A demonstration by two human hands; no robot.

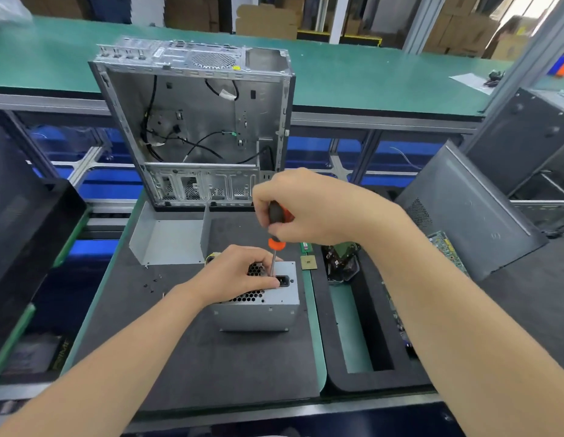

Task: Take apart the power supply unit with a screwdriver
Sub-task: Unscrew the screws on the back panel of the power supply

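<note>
Now two hands: left holds one power supply unit, right grips one screwdriver.

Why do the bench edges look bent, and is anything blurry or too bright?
Head view: the wide lens bows the edges of the green bench and stretches the forearms toward the corners; the boxes at the back are soft; the power supply and screwdriver are sharp; light is even, with only a faint shadow under the power supply, no harsh glare.
</note>
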